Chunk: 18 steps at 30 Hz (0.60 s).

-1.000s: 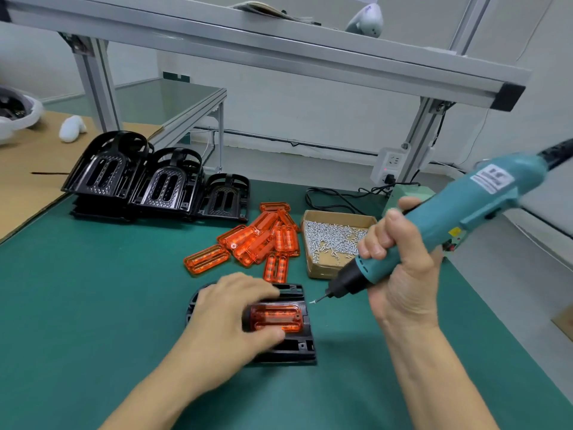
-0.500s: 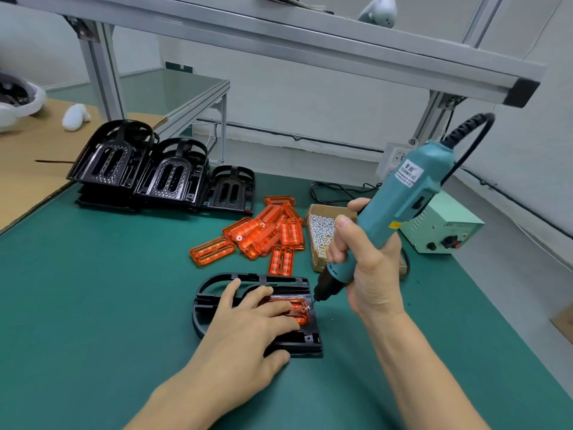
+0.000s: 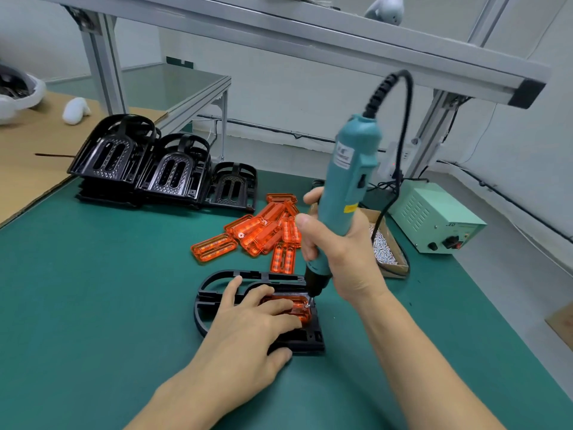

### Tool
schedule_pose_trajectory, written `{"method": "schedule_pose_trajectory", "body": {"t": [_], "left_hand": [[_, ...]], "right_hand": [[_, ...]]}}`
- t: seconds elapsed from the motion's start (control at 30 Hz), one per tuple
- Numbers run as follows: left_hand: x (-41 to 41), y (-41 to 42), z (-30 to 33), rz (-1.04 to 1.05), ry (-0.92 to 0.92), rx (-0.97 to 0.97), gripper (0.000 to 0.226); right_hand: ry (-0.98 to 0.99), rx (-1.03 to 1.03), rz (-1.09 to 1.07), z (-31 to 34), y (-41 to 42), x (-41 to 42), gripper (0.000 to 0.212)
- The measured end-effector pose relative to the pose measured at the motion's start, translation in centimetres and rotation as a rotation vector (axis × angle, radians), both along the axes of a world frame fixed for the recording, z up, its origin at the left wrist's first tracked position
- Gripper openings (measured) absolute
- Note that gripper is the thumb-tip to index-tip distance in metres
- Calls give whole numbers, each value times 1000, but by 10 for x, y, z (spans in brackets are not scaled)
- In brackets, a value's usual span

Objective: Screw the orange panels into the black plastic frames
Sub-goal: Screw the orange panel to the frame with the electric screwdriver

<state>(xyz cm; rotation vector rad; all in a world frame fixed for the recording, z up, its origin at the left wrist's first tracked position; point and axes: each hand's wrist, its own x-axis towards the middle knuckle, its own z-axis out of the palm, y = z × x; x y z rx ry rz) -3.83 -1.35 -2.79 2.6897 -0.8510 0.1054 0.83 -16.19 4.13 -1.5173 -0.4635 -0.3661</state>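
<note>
— Where is the frame being worked on?

— A black frame (image 3: 217, 280) lies flat on the green surface (image 3: 93, 290), near the front, with an orange panel (image 3: 299, 308) seated in its right half.

— And the left hand?

— The left hand (image 3: 248, 333) lies flat over the frame, fingers straight and spread, the fingertips pressing down on the orange panel. Its grip is not curled round anything; the thumb rests at the frame's near edge.

— The right hand?

— The right hand (image 3: 338, 252) has its grip wrapped round the lower body of a teal electric screwdriver (image 3: 350, 181), held nearly upright and tilted a little to the right at the top. The bit comes down at the panel's far right corner, where a small screw (image 3: 307, 305) shows.

— Spare parts?

— A loose pile of orange panels (image 3: 263, 231) lies behind the frame, just left of the right hand. Further back and left stand stacks of black frames (image 3: 161, 169). A cardboard box of screws (image 3: 384, 252) sits right of the hand, partly hidden by it.

— Anything else?

— A pale green power unit (image 3: 434, 218) stands at the back right, and the screwdriver's black cord (image 3: 406, 97) arches up and drops toward it.
</note>
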Motion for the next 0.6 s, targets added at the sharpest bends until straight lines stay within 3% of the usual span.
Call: {"method": "schedule_pose_trajectory", "body": {"t": [0.17,0.43,0.6], "left_hand": [[1,0,1,-9,17,10,48],[0,1,-1,-4,28,-54,43],[0,2,0,1,44,-75,41]], "right_hand": [[5,-83,78,-3,10,0,18],[-33,139,-94,-13,-12,-6,18],[-59,132,-104,-13,-8,-5,20]]}}
